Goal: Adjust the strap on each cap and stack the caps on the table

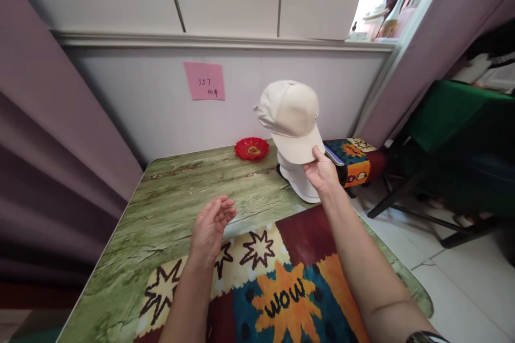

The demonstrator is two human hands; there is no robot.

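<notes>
My right hand (323,172) grips the brim of a cream baseball cap (292,110), thumb on top and fingers beneath. The cap is held up at the back right of the table, crown upward and brim toward me. Directly below it a white cap (300,178) rests on the tabletop, partly hidden by the cream one and my hand. My left hand (212,221) hovers over the table's middle with its fingers slightly curled and apart, holding nothing.
A red scalloped dish (251,149) stands by the wall on the green wood-patterned table (169,198). A colourful patterned cloth (261,278) covers the near part. Right of the table are a low patterned stool (358,163) and a green-covered chair (458,112). A pink note (204,81) hangs on the wall.
</notes>
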